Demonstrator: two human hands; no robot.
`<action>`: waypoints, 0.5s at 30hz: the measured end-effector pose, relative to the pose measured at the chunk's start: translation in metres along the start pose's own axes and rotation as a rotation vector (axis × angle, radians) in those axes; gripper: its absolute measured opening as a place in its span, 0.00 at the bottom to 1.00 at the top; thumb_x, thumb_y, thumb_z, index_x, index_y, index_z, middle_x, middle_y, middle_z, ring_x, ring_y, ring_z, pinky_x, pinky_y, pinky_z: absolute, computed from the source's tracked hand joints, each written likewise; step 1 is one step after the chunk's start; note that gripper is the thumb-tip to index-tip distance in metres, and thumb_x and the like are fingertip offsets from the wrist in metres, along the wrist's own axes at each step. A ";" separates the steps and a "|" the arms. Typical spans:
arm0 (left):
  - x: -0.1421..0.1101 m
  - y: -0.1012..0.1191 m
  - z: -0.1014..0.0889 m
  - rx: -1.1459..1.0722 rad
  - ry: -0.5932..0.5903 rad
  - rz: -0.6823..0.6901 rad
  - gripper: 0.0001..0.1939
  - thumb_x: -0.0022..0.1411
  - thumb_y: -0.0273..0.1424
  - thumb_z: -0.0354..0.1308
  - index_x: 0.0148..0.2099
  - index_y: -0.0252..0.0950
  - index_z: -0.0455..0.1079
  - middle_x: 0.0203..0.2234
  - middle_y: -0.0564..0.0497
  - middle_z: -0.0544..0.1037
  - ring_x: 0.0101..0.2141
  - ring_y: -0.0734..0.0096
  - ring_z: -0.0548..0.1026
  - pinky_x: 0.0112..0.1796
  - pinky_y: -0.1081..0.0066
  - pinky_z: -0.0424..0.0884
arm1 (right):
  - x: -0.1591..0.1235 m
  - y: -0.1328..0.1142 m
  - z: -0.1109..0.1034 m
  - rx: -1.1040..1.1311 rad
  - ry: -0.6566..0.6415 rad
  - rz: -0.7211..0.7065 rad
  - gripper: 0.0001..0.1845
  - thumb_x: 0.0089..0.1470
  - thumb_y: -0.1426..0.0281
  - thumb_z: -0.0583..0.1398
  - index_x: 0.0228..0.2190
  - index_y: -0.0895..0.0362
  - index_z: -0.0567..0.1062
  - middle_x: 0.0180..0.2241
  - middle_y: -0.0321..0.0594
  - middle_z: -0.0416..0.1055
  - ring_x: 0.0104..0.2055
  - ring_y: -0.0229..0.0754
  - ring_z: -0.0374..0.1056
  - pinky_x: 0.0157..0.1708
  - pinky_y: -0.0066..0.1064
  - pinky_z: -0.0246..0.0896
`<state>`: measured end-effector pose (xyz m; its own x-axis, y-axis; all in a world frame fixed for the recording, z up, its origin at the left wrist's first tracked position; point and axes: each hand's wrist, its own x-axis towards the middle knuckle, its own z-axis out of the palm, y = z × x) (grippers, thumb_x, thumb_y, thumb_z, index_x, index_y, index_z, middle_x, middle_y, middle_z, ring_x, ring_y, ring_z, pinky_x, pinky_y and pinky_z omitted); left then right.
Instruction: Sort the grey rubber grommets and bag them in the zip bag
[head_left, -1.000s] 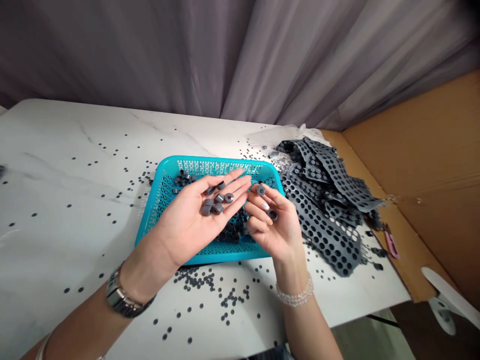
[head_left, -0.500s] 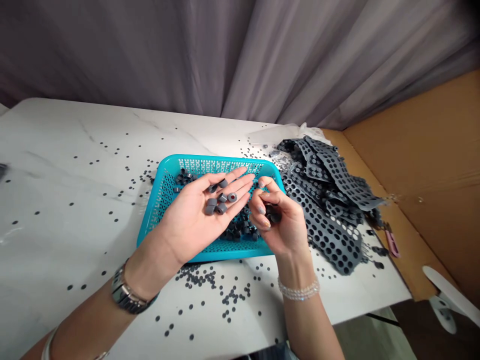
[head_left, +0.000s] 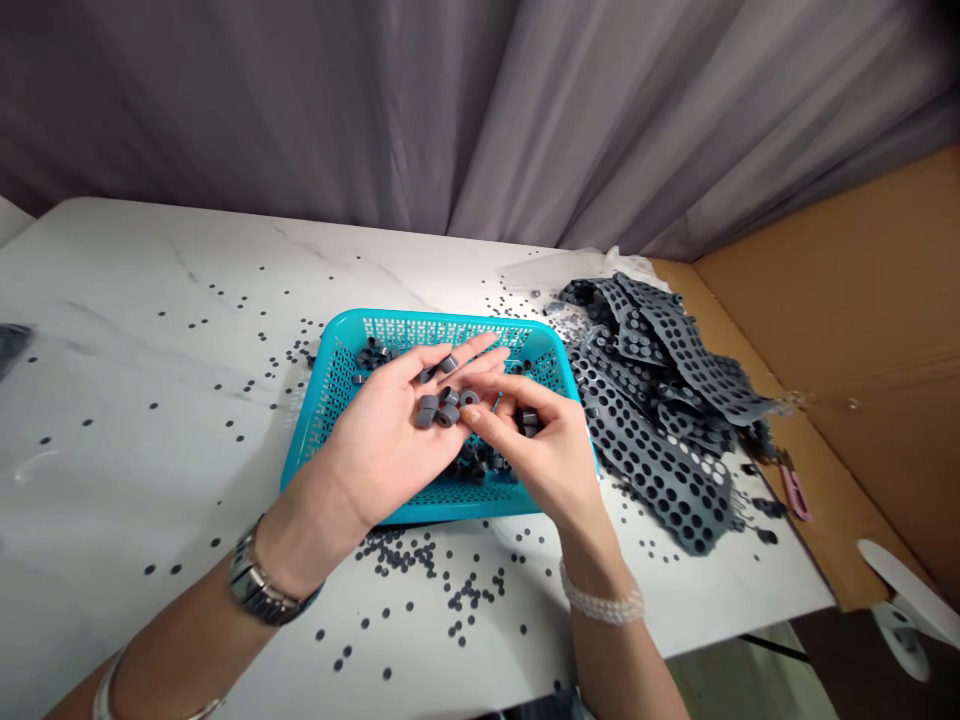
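Palm up over the turquoise basket (head_left: 301, 425), my left hand (head_left: 375, 430) has its fingers stretched out flat. Several short dark grey rubber cylinders (head_left: 427, 412) lie on it, near the base of the fingers. One ring-like cylinder (head_left: 469, 398) shows a hole in its face. My right hand (head_left: 544, 440) reaches across from the right, its thumb and forefinger at these pieces. Under its curled fingers more dark cylinders (head_left: 529, 420) are held. Inside the basket lie loose dark pieces (head_left: 476, 465) of the same kind, partly hidden by my hands.
Perforated dark rubber sheets (head_left: 660, 480) are heaped right of the basket. Small black discs (head_left: 401, 553) litter the white table (head_left: 247, 670). A pink-handled tool (head_left: 793, 490) rests on the cardboard (head_left: 840, 350) at right. A grey curtain (head_left: 337, 110) hangs behind the table.
My right hand has turned over and moved left, bringing its thumb and forefinger to the pieces on my left palm. The left hand stays in nearly the same place.
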<state>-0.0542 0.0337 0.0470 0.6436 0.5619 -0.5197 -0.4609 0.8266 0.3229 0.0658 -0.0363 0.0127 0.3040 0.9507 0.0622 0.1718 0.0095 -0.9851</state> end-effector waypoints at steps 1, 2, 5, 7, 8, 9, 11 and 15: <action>0.000 0.000 0.000 -0.006 -0.003 -0.001 0.23 0.64 0.27 0.49 0.61 0.32 0.62 0.52 0.42 0.74 0.53 0.64 0.71 0.54 0.69 0.67 | 0.000 0.000 0.000 -0.006 -0.006 -0.004 0.09 0.49 0.68 0.66 0.36 0.53 0.80 0.19 0.28 0.55 0.22 0.32 0.49 0.23 0.27 0.49; 0.000 0.000 0.000 -0.011 -0.007 0.001 0.23 0.64 0.27 0.49 0.61 0.31 0.62 0.52 0.41 0.74 0.53 0.65 0.71 0.54 0.69 0.66 | 0.000 0.000 0.000 0.013 -0.008 0.001 0.08 0.49 0.68 0.65 0.35 0.53 0.80 0.18 0.28 0.55 0.22 0.32 0.48 0.22 0.27 0.49; -0.001 0.000 -0.001 -0.034 -0.034 0.006 0.23 0.65 0.27 0.49 0.61 0.30 0.62 0.52 0.41 0.74 0.53 0.65 0.71 0.55 0.69 0.65 | 0.001 0.003 -0.001 0.252 -0.018 0.108 0.08 0.52 0.65 0.63 0.35 0.54 0.79 0.17 0.26 0.52 0.18 0.30 0.44 0.16 0.24 0.42; -0.003 0.000 -0.002 -0.049 -0.049 -0.002 0.23 0.65 0.27 0.48 0.62 0.31 0.60 0.53 0.40 0.73 0.53 0.64 0.71 0.55 0.66 0.66 | 0.004 0.005 -0.004 0.482 -0.047 0.221 0.08 0.53 0.65 0.62 0.34 0.55 0.77 0.16 0.24 0.46 0.16 0.28 0.38 0.14 0.22 0.35; -0.003 0.000 -0.002 -0.053 -0.054 -0.011 0.24 0.65 0.28 0.48 0.62 0.31 0.60 0.53 0.40 0.73 0.53 0.64 0.71 0.55 0.65 0.66 | 0.005 0.005 -0.006 0.582 -0.063 0.273 0.08 0.54 0.65 0.62 0.33 0.55 0.76 0.16 0.23 0.45 0.16 0.27 0.36 0.13 0.21 0.33; -0.003 0.001 -0.002 -0.055 -0.061 -0.018 0.24 0.65 0.28 0.48 0.62 0.32 0.60 0.53 0.39 0.73 0.53 0.64 0.71 0.55 0.65 0.66 | 0.007 0.005 -0.007 0.665 -0.076 0.316 0.07 0.54 0.65 0.61 0.31 0.56 0.75 0.16 0.23 0.44 0.16 0.27 0.35 0.13 0.20 0.32; 0.001 0.004 -0.004 -0.061 -0.072 -0.019 0.24 0.64 0.28 0.49 0.62 0.31 0.60 0.53 0.39 0.73 0.53 0.63 0.71 0.55 0.66 0.66 | 0.009 0.006 -0.011 0.789 -0.105 0.383 0.07 0.53 0.66 0.61 0.28 0.57 0.73 0.16 0.24 0.47 0.15 0.26 0.35 0.12 0.18 0.31; 0.016 0.003 -0.017 -0.144 -0.057 0.040 0.24 0.62 0.25 0.50 0.60 0.26 0.62 0.49 0.36 0.75 0.51 0.60 0.72 0.52 0.68 0.69 | 0.008 0.010 -0.015 0.869 -0.079 0.456 0.12 0.52 0.63 0.56 0.32 0.58 0.75 0.20 0.31 0.59 0.14 0.27 0.43 0.10 0.19 0.35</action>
<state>-0.0554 0.0452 0.0265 0.6547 0.5989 -0.4613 -0.5676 0.7925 0.2233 0.0845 -0.0331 0.0064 0.1011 0.9375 -0.3330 -0.7049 -0.1687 -0.6889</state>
